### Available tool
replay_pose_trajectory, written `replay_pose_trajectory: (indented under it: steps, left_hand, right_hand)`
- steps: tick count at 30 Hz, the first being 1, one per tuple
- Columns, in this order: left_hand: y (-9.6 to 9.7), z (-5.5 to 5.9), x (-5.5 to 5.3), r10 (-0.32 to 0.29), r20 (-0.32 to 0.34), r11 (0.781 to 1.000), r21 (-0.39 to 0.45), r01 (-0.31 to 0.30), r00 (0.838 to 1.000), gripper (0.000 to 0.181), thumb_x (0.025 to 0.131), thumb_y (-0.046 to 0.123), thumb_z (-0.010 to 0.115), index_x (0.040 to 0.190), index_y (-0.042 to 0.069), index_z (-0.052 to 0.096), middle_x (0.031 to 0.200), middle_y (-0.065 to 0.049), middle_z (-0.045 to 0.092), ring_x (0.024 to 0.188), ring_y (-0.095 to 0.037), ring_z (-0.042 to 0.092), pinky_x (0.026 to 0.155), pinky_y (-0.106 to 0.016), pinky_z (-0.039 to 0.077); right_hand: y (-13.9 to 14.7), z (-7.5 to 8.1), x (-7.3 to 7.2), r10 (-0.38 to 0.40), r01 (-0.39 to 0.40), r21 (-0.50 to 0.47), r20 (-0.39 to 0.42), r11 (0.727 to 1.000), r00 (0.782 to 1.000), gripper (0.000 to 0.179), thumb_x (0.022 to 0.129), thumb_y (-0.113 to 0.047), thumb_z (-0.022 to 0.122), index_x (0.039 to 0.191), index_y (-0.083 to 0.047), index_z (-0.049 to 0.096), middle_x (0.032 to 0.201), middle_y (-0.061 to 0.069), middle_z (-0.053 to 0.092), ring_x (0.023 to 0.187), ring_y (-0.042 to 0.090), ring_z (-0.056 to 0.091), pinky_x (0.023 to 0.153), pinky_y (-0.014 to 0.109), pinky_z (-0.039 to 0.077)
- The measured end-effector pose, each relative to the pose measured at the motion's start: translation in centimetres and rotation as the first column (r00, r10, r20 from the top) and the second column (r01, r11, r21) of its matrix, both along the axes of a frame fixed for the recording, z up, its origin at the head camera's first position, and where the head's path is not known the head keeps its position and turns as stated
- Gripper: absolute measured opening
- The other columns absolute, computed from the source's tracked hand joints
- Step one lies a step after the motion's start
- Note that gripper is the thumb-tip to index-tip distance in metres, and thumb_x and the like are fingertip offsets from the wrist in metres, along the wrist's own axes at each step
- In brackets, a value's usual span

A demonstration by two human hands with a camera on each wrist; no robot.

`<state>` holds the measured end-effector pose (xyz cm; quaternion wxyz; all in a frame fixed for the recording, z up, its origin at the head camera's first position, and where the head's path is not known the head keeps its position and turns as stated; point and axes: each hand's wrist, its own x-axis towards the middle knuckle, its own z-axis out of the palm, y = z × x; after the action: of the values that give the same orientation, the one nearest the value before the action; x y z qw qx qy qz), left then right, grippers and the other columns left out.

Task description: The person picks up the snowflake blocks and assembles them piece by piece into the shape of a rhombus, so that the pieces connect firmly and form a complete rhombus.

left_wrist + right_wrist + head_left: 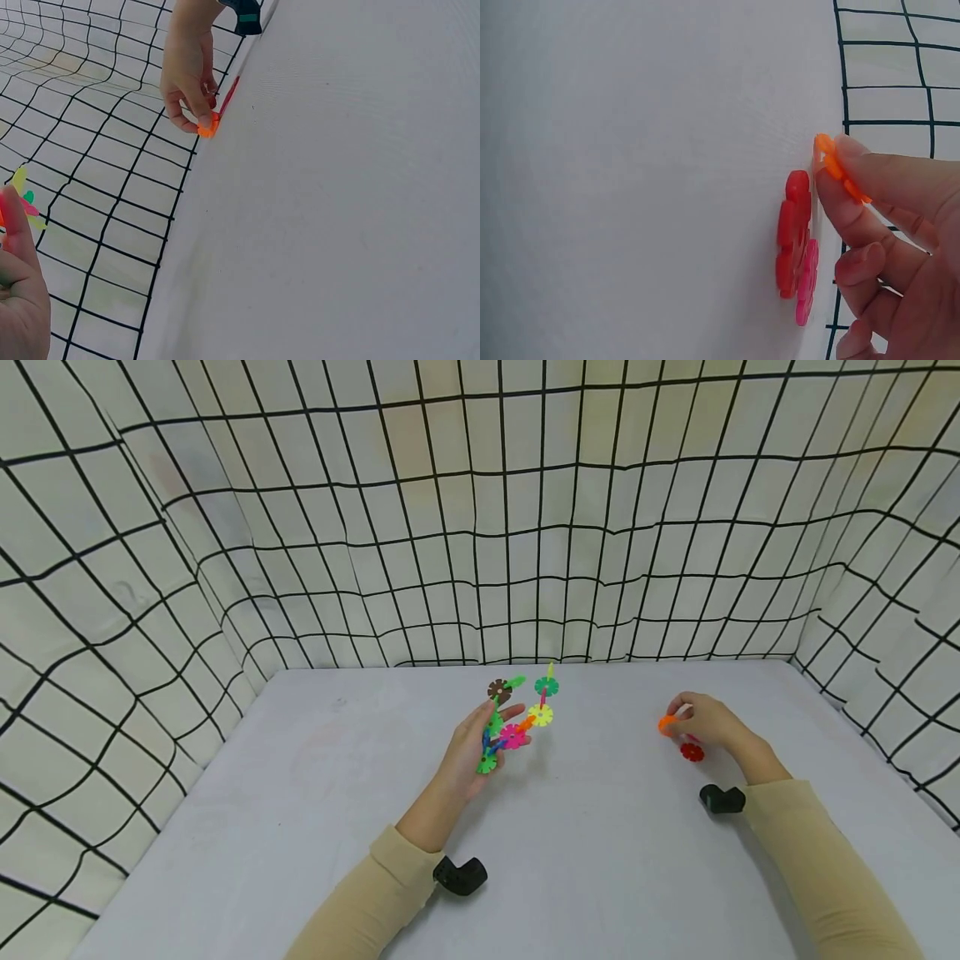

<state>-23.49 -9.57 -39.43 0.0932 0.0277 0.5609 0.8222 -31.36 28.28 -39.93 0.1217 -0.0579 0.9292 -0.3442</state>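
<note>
In the head view my left hand (467, 752) holds a chain of linked plastic snowflake discs, among them a brown disc (499, 691), a yellow disc (541, 716) and a pink disc (513, 737). Its far end stands up past the fingers, with a teal disc (547, 686) near the top. Over at the right, my right hand (708, 720) pinches an orange snowflake disc (832, 166) between thumb and forefinger. Just below that hand lie a red disc (692, 752) and a pink disc (808, 283), close together on the white table.
A white-covered table (585, 860) spreads under both hands. Black grid netting (525, 527) over white cloth walls in the back and sides. A black wrist-camera mount (461, 877) sits by the left cuff, another mount (722, 799) by the right.
</note>
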Motion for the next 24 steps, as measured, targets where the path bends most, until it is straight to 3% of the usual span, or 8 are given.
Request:
replay_pose_trajectory:
  steps: [6,11,15,18,24]
  left_hand:
    - [0.1,-0.1,0.0,0.0,0.004,1.0,-0.011,0.0,1.0,0.047,0.111,0.037,0.043,0.15,0.012,0.042,0.136,-0.003,0.065,0.083,-0.011,0.074,0.05,-0.012,0.041]
    - [0.1,-0.2,-0.2,-0.011,0.006,1.0,-0.012,0.011,1.0,0.04,0.111,0.039,0.042,0.141,0.012,0.046,0.132,-0.001,0.067,0.082,-0.012,0.074,0.05,-0.012,0.041]
    - [0.2,-0.2,-0.2,-0.015,-0.003,1.0,-0.026,0.014,1.0,0.038,0.111,0.039,0.043,0.137,0.012,0.046,0.129,0.0,0.068,0.082,-0.012,0.074,0.051,-0.013,0.042]
    - [0.2,-0.2,-0.2,-0.019,-0.015,0.999,-0.047,0.018,1.0,0.039,0.111,0.038,0.043,0.14,0.013,0.045,0.13,-0.001,0.067,0.084,-0.012,0.074,0.056,-0.016,0.045]
    - [0.3,-0.2,0.0,-0.032,-0.014,0.998,-0.063,0.031,0.999,0.037,0.11,0.034,0.042,0.142,0.015,0.046,0.131,-0.004,0.066,0.085,-0.015,0.074,0.063,-0.02,0.049]
  right_hand:
    - [-0.5,0.5,0.4,-0.021,0.018,-0.05,-0.074,0.999,0.997,0.035,0.101,-0.018,0.063,0.129,0.003,0.059,0.111,0.024,0.064,0.08,0.026,0.057,0.065,0.033,0.047]
    - [-2.2,1.7,0.7,-0.041,0.009,-0.178,-0.177,0.984,0.983,0.041,0.103,-0.024,0.064,0.136,0.001,0.062,0.119,0.022,0.07,0.11,0.037,0.058,0.088,0.045,0.046]
    - [-4.2,3.5,1.1,-0.079,0.021,-0.273,-0.205,0.962,0.976,0.044,0.103,-0.031,0.065,0.136,-0.002,0.063,0.117,0.019,0.072,0.121,0.041,0.054,0.103,0.059,0.038]
    - [-5.8,4.7,1.5,-0.108,0.039,-0.344,-0.185,0.938,0.977,0.044,0.102,-0.033,0.067,0.134,-0.004,0.063,0.113,0.014,0.074,0.124,0.04,0.054,0.107,0.061,0.033]
    - [-8.9,5.8,2.3,-0.121,0.043,-0.489,-0.129,0.871,0.984,0.037,0.101,-0.025,0.065,0.13,-0.001,0.059,0.099,-0.005,0.075,0.111,0.03,0.05,0.1,0.047,0.036]
